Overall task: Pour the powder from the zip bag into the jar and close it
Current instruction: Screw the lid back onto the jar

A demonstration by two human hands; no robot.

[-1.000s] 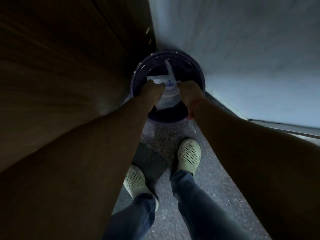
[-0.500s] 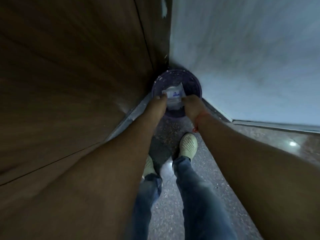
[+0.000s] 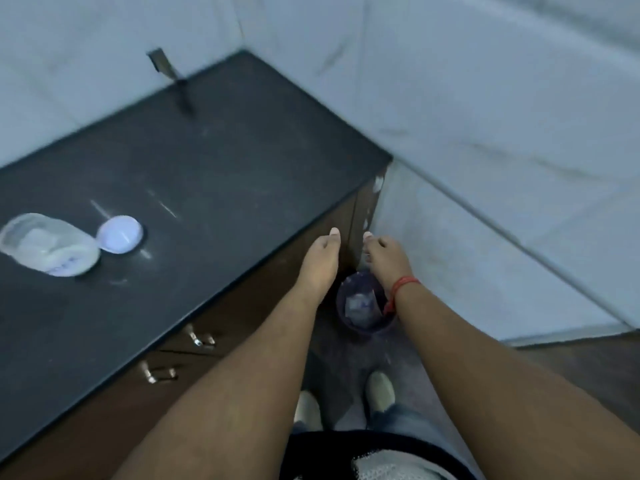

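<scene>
Counter (image 3: 214, 174): dark slab filling the view from 9 to 12 o'clock, stiff and level, a sound place to steady the jar while closing it

Bin (image 3: 367, 327): small dark pail on the floor at 5 o'clock of the counter corner, between the two wrists

Jar (image 3: 48, 245): clear and blurred, on the counter at 9 o'clock with pale powder inside; looks like rigid plastic, probably light even filled; best held round its side wall, below the mouth, since powder may make the rim slick

Lid (image 3: 119, 234): pale round cap just beside the jar at its 3 o'clock, lying off the jar; stiff and light, taken by its edge

Zip bag (image 3: 360, 308): crumpled pale film lying inside the bin, limp, seemingly emptied

Left hand (image 3: 320, 261): above the bin, fingers loose, holding nothing

Right hand (image 3: 386, 258): near the left at its 3 o'clock, fingers relaxed, empty, red thread at the wrist

Stage: pouring looks done; the lid is not yet on
</scene>
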